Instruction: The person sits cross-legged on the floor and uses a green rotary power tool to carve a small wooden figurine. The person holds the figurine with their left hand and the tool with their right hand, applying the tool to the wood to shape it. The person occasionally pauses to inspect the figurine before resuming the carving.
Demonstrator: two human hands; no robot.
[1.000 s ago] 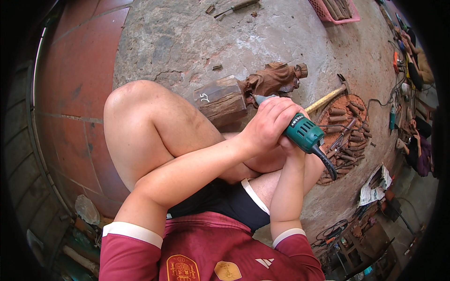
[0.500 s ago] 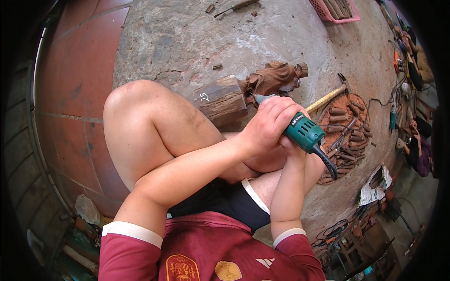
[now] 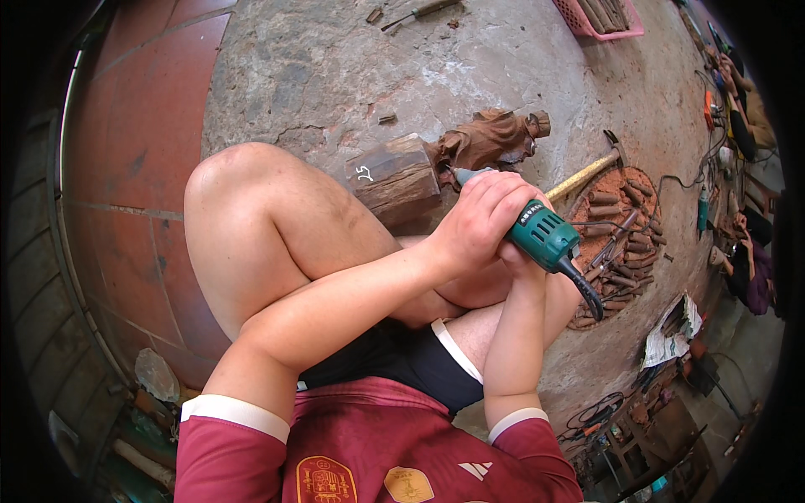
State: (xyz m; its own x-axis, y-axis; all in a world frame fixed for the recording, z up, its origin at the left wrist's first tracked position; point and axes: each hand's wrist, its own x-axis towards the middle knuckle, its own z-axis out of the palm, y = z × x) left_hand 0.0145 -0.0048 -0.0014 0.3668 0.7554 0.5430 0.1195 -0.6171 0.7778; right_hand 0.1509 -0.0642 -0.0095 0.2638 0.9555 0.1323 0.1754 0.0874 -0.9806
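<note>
My left hand (image 3: 486, 216) is closed around a green rotary grinder (image 3: 545, 235) with a black cord at its rear. Beneath the left hand and the tool, my right hand (image 3: 519, 260) is closed against the grinder's body; most of its fingers are hidden. The grey nose of the grinder points left, its tip at the lower part of a brown wooden carving (image 3: 489, 144). That figure lies on its side on the floor, joined to a squared wooden block base (image 3: 394, 176) with a white chalk mark. Exact contact of the tip is too small to tell.
A yellow-handled hammer (image 3: 583, 174) lies beside a round, sawdust-covered tray with several chisels (image 3: 625, 272). A pink basket (image 3: 627, 35) of rods stands at the far right, a loose chisel (image 3: 432, 10) at the far edge. Cords and other people's hands show at right.
Almost nothing differs. The carving and the grinder have shifted very slightly; both hands keep their place on the tool.
</note>
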